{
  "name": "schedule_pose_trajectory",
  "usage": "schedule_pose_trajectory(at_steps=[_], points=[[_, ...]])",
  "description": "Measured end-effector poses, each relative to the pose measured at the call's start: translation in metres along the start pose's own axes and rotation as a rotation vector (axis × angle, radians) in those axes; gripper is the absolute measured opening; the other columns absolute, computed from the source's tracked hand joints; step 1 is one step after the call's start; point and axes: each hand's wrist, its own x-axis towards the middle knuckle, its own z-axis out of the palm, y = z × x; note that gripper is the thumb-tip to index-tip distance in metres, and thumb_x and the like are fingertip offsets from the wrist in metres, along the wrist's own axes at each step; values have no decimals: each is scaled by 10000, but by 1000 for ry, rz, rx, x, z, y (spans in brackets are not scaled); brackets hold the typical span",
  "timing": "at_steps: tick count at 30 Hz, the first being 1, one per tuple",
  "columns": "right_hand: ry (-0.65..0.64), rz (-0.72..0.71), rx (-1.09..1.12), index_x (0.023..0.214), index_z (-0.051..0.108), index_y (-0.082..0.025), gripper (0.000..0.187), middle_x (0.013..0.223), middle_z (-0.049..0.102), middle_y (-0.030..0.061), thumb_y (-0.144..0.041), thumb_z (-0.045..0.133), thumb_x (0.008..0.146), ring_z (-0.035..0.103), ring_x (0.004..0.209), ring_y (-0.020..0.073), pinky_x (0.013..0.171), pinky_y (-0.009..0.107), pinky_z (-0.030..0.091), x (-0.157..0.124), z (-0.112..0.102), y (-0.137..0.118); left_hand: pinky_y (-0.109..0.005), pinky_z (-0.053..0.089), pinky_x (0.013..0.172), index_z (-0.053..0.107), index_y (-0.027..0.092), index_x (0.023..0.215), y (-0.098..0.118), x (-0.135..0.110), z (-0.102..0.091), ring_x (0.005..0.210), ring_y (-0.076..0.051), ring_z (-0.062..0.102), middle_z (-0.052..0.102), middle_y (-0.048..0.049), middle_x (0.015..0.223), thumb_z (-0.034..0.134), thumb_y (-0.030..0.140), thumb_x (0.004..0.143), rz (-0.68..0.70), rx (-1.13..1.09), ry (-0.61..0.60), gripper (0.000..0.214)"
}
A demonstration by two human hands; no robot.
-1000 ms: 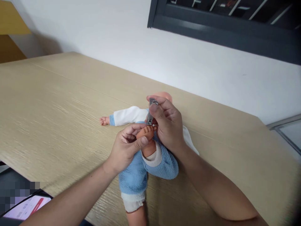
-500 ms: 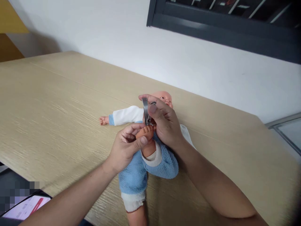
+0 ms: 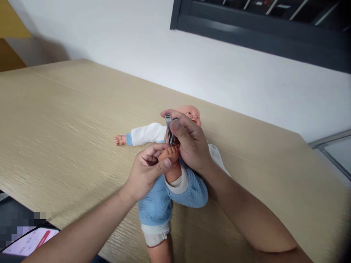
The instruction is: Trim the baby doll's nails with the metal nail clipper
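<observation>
A baby doll (image 3: pixel 164 204) in blue fleece trousers and a white-sleeved top lies on its back on the wooden table (image 3: pixel 68 120). Its head points toward the wall. My left hand (image 3: pixel 146 171) pinches the doll's raised foot (image 3: pixel 168 154) between thumb and fingers. My right hand (image 3: pixel 189 144) is closed on a metal nail clipper (image 3: pixel 169 129), held upright with its jaws at the foot's toes. The doll's other leg hangs toward the near table edge.
A white wall runs behind the table, with a dark window frame (image 3: pixel 246 33) above. A phone with a lit screen (image 3: pixel 30 241) lies below the table's near edge at the bottom left. A pale ledge (image 3: pixel 334 149) shows at the right.
My right hand has turned the nail clipper more upright and shifted it slightly left over the toes. My left hand still holds the foot.
</observation>
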Motion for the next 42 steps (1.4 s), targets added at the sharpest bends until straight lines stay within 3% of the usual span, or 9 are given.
schedule_pose_trajectory(at_steps=[2, 7, 9, 13, 19, 24, 33, 42], points=[[7, -4, 5, 1240, 715, -268, 389, 842, 653, -4, -578, 634, 1018, 529, 657, 123, 618, 287, 427, 0, 0, 2, -268, 610, 845, 783, 234, 1108, 0, 0, 0, 949, -192, 802, 845, -52, 1048, 905, 363, 856, -13, 9, 10, 309], [17, -22, 46, 1179, 734, -305, 353, 1240, 725, 28, -593, 667, 987, 584, 694, 126, 660, 324, 509, 1, 3, 3, -308, 613, 878, 789, 243, 1104, -1, -1, 0, 985, -217, 796, 844, -56, 1066, 916, 394, 840, -28, 19, 23, 330], [14, -3, 53, 1170, 737, -312, 342, 1283, 722, 33, -589, 684, 977, 590, 699, 129, 666, 331, 515, 1, 4, 2, -312, 612, 895, 794, 248, 1099, -1, 0, 0, 990, -212, 793, 843, -52, 1062, 919, 390, 836, -21, 14, 23, 324], [4, 13, 49, 1169, 744, -308, 362, 1231, 736, 38, -604, 689, 968, 580, 688, 132, 659, 335, 490, 1, 3, 0, -301, 608, 888, 799, 253, 1090, -1, 1, 1, 969, -199, 790, 844, -47, 1049, 923, 372, 832, -13, 8, 22, 310], [-46, 1, 46, 1249, 717, -272, 406, 741, 636, -14, -589, 649, 1006, 570, 671, 145, 655, 307, 435, 1, -2, 2, -277, 603, 889, 804, 249, 1100, 0, 0, 0, 981, -186, 788, 844, -43, 1043, 918, 352, 841, -13, 6, 18, 301], [-24, -25, 36, 1281, 699, -276, 393, 748, 629, -22, -548, 681, 999, 516, 636, 124, 590, 271, 381, 0, -2, 1, -311, 611, 910, 792, 245, 1119, 0, -1, 1, 999, -211, 798, 845, -55, 1064, 907, 375, 853, -26, 11, 12, 318], [85, -37, -46, 1248, 712, -284, 385, 710, 593, -28, -526, 751, 952, 566, 640, 148, 612, 304, 456, -2, 4, -3, -350, 617, 931, 779, 229, 1087, 3, 1, 4, 1004, -229, 799, 841, -59, 1033, 928, 390, 826, -14, 17, 17, 340], [122, -49, -16, 1187, 723, -268, 356, 665, 517, -53, -483, 800, 914, 494, 589, 116, 596, 288, 439, -3, 7, -5, -307, 604, 949, 801, 252, 1097, 2, 2, 4, 1025, -200, 794, 843, -39, 1019, 910, 347, 853, 10, -13, -7, 284]])
